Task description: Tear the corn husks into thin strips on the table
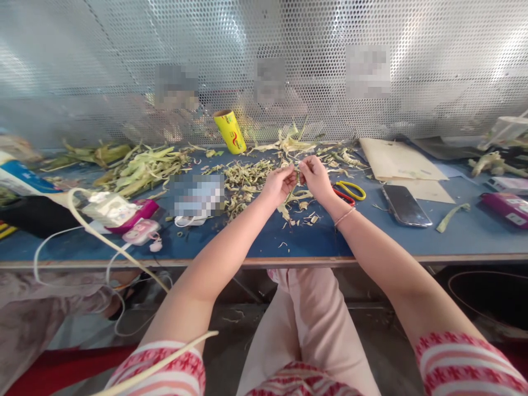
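Blue tabletop (pixel 264 236) runs below a perforated metal panel (pixel 322 33); above its middle, the left hand (pixel 280 184) and the right hand (pixel 314 175) meet with fingertips nearly closed, pinching a small greenish plant piece (pixel 297 171) between them, its outline too small to tell. Dry shreds (pixel 247 179) lie around and beneath the hands; red-and-yellow scissors (pixel 350 191) rest just beside the right wrist, a phone (pixel 406 205) farther right; a yellow roll (pixel 230 132) stands tilted behind the shreds.
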Demonstrator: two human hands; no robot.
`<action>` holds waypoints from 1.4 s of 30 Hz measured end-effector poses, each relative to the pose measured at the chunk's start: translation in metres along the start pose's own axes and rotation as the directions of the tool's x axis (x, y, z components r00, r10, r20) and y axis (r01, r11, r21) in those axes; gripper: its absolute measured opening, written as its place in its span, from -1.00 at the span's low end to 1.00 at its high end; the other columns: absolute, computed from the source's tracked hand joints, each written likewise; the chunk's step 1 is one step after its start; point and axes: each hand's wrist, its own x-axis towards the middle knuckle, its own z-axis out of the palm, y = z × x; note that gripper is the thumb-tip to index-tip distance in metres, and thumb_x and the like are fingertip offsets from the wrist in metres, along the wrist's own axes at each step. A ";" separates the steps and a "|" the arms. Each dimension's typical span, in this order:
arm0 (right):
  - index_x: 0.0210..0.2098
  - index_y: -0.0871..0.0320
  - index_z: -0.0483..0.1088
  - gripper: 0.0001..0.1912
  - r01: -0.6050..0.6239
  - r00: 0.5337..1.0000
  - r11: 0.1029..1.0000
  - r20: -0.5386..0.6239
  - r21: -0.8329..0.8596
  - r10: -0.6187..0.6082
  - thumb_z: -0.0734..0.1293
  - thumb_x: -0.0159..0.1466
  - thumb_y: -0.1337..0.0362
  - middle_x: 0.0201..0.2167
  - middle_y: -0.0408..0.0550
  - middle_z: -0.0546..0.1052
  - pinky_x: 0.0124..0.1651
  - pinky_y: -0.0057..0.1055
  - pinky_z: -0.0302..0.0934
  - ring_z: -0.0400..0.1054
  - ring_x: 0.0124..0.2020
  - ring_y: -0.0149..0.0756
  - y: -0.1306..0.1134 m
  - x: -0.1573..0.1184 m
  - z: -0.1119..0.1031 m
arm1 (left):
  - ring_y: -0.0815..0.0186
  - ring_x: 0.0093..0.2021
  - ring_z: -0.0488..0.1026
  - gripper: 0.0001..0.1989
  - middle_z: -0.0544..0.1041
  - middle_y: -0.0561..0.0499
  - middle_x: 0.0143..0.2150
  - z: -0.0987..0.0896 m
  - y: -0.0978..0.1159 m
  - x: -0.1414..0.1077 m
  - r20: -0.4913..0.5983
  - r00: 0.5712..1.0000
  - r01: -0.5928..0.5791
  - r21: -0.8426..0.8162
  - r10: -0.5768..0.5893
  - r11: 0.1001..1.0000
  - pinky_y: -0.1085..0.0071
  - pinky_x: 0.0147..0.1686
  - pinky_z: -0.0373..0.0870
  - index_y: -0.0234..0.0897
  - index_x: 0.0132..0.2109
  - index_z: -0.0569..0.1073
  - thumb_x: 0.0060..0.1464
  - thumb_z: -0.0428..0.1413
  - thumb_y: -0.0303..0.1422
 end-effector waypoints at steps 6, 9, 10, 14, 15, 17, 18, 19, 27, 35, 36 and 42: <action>-0.46 0.10 0.23 -0.71 -0.057 0.998 0.998 -0.016 -0.006 0.057 0.36 0.22 0.09 -0.68 -0.27 0.32 -0.54 -0.47 0.13 0.19 -0.66 -0.49 0.006 0.001 -0.002 | 0.51 -0.52 0.36 -0.81 0.42 0.11 -0.54 -0.003 -0.007 0.004 0.041 0.980 -0.201 0.193 0.197 0.960 0.52 -0.39 0.34 -0.33 -0.43 0.39 0.08 0.20 -0.36; -0.49 0.11 0.24 -0.67 -0.080 0.996 0.997 -0.032 0.016 0.081 0.39 0.18 0.05 -0.69 -0.28 0.31 -0.55 -0.48 0.14 0.19 -0.67 -0.50 0.007 0.002 -0.002 | 0.47 -0.52 0.36 -0.82 0.41 0.10 -0.53 -0.005 -0.009 0.005 0.054 0.953 -0.301 0.324 0.300 0.897 0.49 -0.39 0.31 -0.29 -0.40 0.39 0.11 0.18 -0.32; -0.50 0.12 0.24 -0.65 -0.084 0.996 0.996 -0.037 0.019 0.084 0.39 0.17 0.04 -0.69 -0.28 0.31 -0.55 -0.48 0.14 0.19 -0.67 -0.50 0.007 0.002 -0.002 | 0.47 -0.53 0.34 -0.81 0.40 0.10 -0.54 -0.005 -0.009 0.005 0.062 0.941 -0.331 0.364 0.332 0.871 0.49 -0.40 0.29 -0.28 -0.41 0.38 0.11 0.18 -0.32; -0.55 0.12 0.22 -0.62 -0.092 0.994 0.996 -0.054 -0.013 0.091 0.42 0.14 0.04 -0.70 -0.27 0.31 -0.56 -0.48 0.12 0.19 -0.68 -0.50 0.003 0.001 -0.002 | 0.46 -0.59 0.23 -0.75 0.30 0.15 -0.62 -0.005 -0.011 0.001 0.123 0.894 -0.435 0.462 0.430 0.773 0.46 -0.47 0.14 -0.23 -0.45 0.30 0.10 0.19 -0.29; -0.55 0.11 0.22 -0.62 -0.096 0.994 0.995 -0.058 -0.029 0.094 0.42 0.14 0.05 -0.71 -0.27 0.30 -0.56 -0.48 0.11 0.18 -0.69 -0.50 0.003 0.001 -0.002 | 0.45 -0.59 0.21 -0.74 0.28 0.15 -0.63 -0.005 -0.011 0.000 0.139 0.890 -0.445 0.473 0.435 0.760 0.45 -0.48 0.12 -0.23 -0.46 0.29 0.11 0.18 -0.29; -0.56 0.11 0.21 -0.64 -0.100 0.993 0.993 -0.069 -0.060 0.096 0.41 0.16 0.08 -0.74 -0.29 0.28 -0.57 -0.47 0.10 0.16 -0.70 -0.49 0.001 0.001 -0.003 | 0.44 -0.60 0.18 -0.71 0.27 0.15 -0.64 -0.006 -0.011 0.000 0.170 0.889 -0.451 0.482 0.425 0.751 0.44 -0.49 0.08 -0.23 -0.47 0.27 0.12 0.17 -0.26; -0.57 0.10 0.20 -0.65 -0.097 0.993 0.992 -0.072 -0.078 0.091 0.39 0.18 0.10 -0.75 -0.29 0.28 -0.56 -0.47 0.09 0.15 -0.71 -0.49 0.001 0.001 -0.003 | 0.44 -0.60 0.18 -0.70 0.27 0.14 -0.64 -0.006 -0.011 0.000 0.187 0.890 -0.452 0.484 0.416 0.749 0.44 -0.49 0.08 -0.23 -0.48 0.27 0.13 0.16 -0.25; -0.57 0.10 0.20 -0.66 -0.091 0.994 0.991 -0.075 -0.095 0.084 0.38 0.19 0.12 -0.76 -0.29 0.27 -0.56 -0.47 0.08 0.14 -0.71 -0.48 0.000 0.001 -0.004 | 0.44 -0.60 0.18 -0.70 0.27 0.14 -0.63 -0.007 -0.011 0.000 0.203 0.890 -0.454 0.485 0.408 0.748 0.44 -0.49 0.07 -0.23 -0.48 0.27 0.13 0.16 -0.24; -0.56 0.10 0.21 -0.69 -0.092 0.992 0.986 -0.094 -0.141 0.079 0.36 0.21 0.18 -0.79 -0.32 0.23 -0.58 -0.47 0.03 0.11 -0.73 -0.49 0.005 0.003 -0.005 | 0.45 -0.58 0.19 -0.73 0.28 0.14 -0.63 -0.007 -0.009 -0.003 0.225 0.891 -0.452 0.505 0.393 0.735 0.44 -0.47 0.06 -0.25 -0.49 0.31 0.08 0.20 -0.33; -0.52 0.05 0.15 -0.74 -0.083 0.996 0.995 0.018 -0.052 0.084 0.31 0.24 0.26 -0.80 -0.37 0.19 -0.63 -0.46 -0.02 0.07 -0.77 -0.48 0.001 0.005 -0.003 | 0.45 -0.60 0.19 -0.71 0.27 0.15 -0.64 -0.007 -0.012 0.007 0.119 0.913 -0.397 0.482 0.390 0.781 0.46 -0.49 0.09 -0.25 -0.50 0.27 0.15 0.14 -0.32; -0.51 0.05 0.15 -0.73 -0.076 0.996 0.996 0.039 -0.047 0.078 0.32 0.24 0.25 -0.80 -0.37 0.19 -0.63 -0.46 -0.02 0.06 -0.77 -0.48 0.000 0.004 -0.002 | 0.45 -0.61 0.18 -0.71 0.26 0.15 -0.65 -0.008 -0.012 0.008 0.095 0.917 -0.384 0.469 0.387 0.795 0.46 -0.50 0.08 -0.25 -0.49 0.28 0.15 0.14 -0.31; -0.52 0.06 0.16 -0.73 -0.024 0.996 0.997 0.083 -0.075 0.030 0.33 0.22 0.21 -0.79 -0.35 0.20 -0.60 -0.45 -0.02 0.05 -0.75 -0.48 -0.003 0.002 -0.002 | 0.47 -0.64 0.16 -0.68 0.24 0.17 -0.66 -0.011 -0.008 0.011 0.082 0.914 -0.390 0.442 0.397 0.808 0.47 -0.54 0.07 -0.25 -0.49 0.27 0.13 0.15 -0.25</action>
